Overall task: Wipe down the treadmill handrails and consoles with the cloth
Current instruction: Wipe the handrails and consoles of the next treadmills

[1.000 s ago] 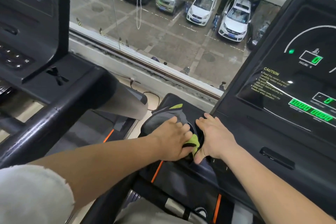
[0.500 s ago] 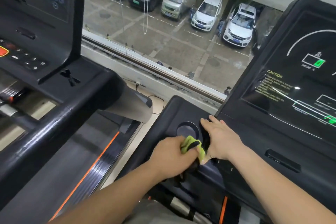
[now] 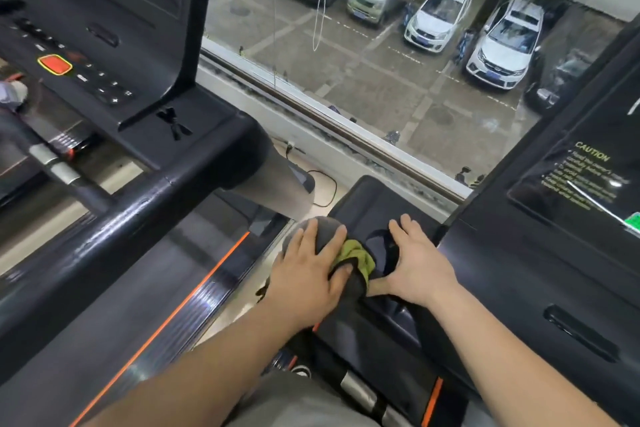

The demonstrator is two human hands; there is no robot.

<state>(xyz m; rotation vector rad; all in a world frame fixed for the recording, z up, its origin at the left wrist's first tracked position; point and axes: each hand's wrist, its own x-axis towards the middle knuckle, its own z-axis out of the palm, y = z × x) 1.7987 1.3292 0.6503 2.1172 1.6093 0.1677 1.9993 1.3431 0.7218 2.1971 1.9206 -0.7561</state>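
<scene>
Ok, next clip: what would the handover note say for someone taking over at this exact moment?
Left hand: flat, fingers spread, pressing the cloth onto the left corner of the right treadmill console.
Right hand: flat on that console beside the cloth, holding nothing.
Done: cannot tell what is already wiped.
Left: rest of this console, the left treadmill console, the handrail.
</scene>
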